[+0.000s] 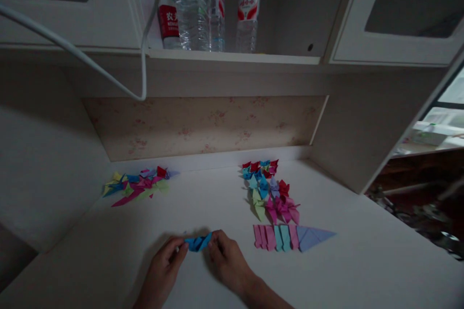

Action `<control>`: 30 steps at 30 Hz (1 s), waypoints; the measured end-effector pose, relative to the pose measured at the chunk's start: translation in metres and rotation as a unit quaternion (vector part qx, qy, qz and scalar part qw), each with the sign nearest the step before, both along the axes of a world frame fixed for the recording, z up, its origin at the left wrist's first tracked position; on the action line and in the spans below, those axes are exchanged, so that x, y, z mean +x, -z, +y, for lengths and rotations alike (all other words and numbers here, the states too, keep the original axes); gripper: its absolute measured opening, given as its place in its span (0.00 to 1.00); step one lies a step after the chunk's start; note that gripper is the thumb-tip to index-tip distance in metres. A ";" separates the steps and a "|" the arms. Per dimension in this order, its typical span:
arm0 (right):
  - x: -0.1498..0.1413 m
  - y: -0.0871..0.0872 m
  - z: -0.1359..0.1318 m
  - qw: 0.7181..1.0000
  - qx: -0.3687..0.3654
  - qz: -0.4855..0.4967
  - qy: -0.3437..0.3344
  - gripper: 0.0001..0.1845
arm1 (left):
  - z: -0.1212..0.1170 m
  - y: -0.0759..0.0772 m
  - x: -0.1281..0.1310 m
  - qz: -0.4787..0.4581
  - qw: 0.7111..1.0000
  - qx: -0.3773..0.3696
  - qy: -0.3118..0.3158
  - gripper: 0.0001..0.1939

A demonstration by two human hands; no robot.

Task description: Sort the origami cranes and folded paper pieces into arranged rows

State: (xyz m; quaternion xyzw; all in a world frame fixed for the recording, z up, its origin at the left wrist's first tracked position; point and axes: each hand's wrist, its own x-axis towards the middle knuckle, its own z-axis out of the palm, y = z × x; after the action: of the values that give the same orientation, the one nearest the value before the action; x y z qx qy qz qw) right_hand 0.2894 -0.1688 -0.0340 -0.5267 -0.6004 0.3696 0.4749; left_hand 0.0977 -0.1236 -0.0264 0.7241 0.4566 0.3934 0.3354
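Between my two hands is a small piece of folded blue paper [198, 243], held just over the white tabletop. My left hand [167, 261] pinches its left end between thumb and fingers. At the other end my right hand [229, 258] grips it the same way. The blue paper has slanted folds along its length; its ends are hidden by my fingertips. To the right of my right hand lies a row of pink and teal folded paper strips [270, 237], with a pointed lavender folded paper [314, 238] at its right end.
Colourful folded paper pieces [139, 184] lie piled at the back left. More origami pieces [271, 190] stand in rows at the back right. Overhead, a cabinet shelf [232, 57] holds plastic bottles [248, 14] and a red-labelled container [169, 17]. A white cable [97, 73] hangs down at the upper left.
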 end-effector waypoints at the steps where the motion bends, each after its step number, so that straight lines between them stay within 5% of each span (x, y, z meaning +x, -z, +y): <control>1: 0.000 -0.001 0.000 1.000 0.002 0.005 0.000 0.16 | 0.001 0.001 0.000 0.003 1.000 0.004 0.004 0.15; 15: 0.053 -0.049 0.005 0.996 -0.028 -0.078 -0.041 0.17 | 0.000 0.011 0.007 0.003 0.997 -0.059 0.049 0.16; 18: 0.098 -0.069 0.018 0.995 -0.030 -0.095 -0.003 0.17 | 0.002 0.015 0.006 -0.010 0.995 -0.097 0.013 0.18; 23: 0.216 -0.100 0.059 0.972 -0.031 -0.176 0.151 0.17 | 0.009 0.019 0.006 -0.007 0.994 -0.111 0.006 0.17; 27: 0.297 -0.099 0.087 0.928 -0.079 -0.250 0.263 0.14 | 0.011 0.020 0.008 0.011 0.995 -0.097 0.016 0.16; 30: 0.328 -0.086 0.100 0.911 -0.108 -0.271 0.292 0.11 | 0.013 0.021 0.009 0.018 0.996 -0.084 0.032 0.16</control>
State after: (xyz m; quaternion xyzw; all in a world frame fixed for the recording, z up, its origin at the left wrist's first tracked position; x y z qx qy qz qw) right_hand 0.6176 -0.0693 0.0517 -0.8063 -0.4822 0.1200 0.3209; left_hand 0.1066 -0.1111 -0.0476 0.7147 0.4703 0.3300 0.3989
